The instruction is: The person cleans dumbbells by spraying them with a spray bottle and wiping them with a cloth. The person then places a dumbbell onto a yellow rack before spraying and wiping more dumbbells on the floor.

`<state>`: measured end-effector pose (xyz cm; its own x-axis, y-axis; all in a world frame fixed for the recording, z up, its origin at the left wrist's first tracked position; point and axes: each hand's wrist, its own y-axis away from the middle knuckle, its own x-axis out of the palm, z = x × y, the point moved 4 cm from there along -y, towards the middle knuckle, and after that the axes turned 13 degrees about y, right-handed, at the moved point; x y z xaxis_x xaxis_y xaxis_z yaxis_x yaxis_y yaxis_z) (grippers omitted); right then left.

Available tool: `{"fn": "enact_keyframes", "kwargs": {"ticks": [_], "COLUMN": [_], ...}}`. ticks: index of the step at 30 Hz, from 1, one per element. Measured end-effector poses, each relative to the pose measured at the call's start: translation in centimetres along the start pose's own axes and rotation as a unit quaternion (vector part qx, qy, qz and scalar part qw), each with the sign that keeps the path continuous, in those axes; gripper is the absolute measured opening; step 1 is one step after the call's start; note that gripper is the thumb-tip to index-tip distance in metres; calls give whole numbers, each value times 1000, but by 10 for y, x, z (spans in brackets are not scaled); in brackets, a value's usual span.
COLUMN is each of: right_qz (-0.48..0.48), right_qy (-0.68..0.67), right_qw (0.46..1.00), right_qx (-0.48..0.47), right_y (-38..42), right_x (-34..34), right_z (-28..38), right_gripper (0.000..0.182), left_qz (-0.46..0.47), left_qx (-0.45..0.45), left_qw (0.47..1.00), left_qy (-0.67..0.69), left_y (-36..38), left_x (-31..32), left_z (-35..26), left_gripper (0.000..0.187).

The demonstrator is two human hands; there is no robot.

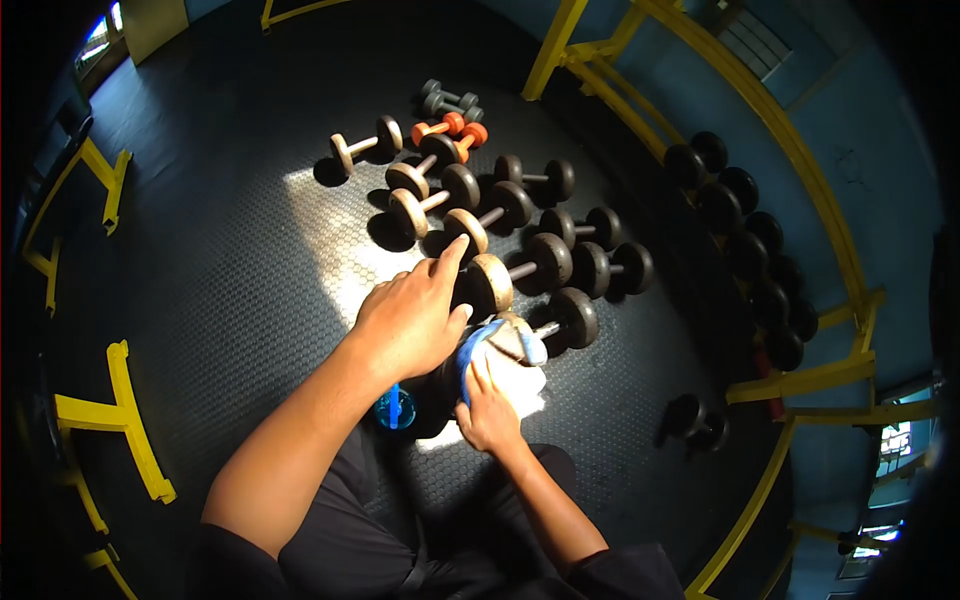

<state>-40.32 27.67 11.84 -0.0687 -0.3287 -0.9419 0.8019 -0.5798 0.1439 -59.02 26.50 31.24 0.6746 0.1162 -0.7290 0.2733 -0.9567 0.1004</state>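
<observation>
My left hand [412, 315] reaches over the dumbbells with its index finger stretched out and thumb apart, holding nothing. That fingertip overlaps the sunlit end of a dumbbell [468, 228], beside another dumbbell [490, 284] with a worn, pale end. In my right hand [492, 412] is a blue and white cloth [478, 352], pressed against the near end of the closest dumbbell [572, 318]. Cloth and fingers partly cover that end. Just left of the right hand, a blue translucent bottle [397, 409] stands near my knees.
Several black dumbbells [632, 268] lie in rows on the textured rubber floor [250, 300]. Orange dumbbells [440, 128] and grey ones [450, 102] are farther off. A rack of dumbbells [745, 250] and yellow frames [790, 120] line the right; another yellow frame [125, 420] stands left.
</observation>
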Motion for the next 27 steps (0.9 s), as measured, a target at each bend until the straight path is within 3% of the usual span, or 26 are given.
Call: {"fn": "enact_keyframes", "kwargs": {"ticks": [5,9,11,14,18,19,21,27], "right_qz": [-31,8,30,24,-8,17,57,92], "right_qy": [88,104,134,225,238,264,133,-3], "right_qw": [990,991,987,959,945,933,969,993], "right_qx": [-105,-87,-88,-168,-224,-245,-202,-80], "right_y": [51,91,86,60,4,-12,-53,-117], "right_x": [-6,-14,-10,-6,5,0,20,18], "right_z": [2,-9,-12,5,25,34,26,-31], "right_gripper": [72,75,76,75,45,46,48,48], "left_qz": [-23,-39,-38,-31,-32,-32,-27,-21], "left_qx": [26,28,43,49,47,43,42,18], "left_qw": [999,999,998,998,998,998,998,999], "left_qy": [12,24,21,25,28,26,34,22], "left_y": [-10,-15,-13,-12,-11,-10,-7,-3], "left_x": [7,11,11,10,12,12,15,12], "left_z": [-3,-9,-14,-19,-18,-18,-18,-13], "left_gripper": [76,71,71,71,72,72,73,74]}}
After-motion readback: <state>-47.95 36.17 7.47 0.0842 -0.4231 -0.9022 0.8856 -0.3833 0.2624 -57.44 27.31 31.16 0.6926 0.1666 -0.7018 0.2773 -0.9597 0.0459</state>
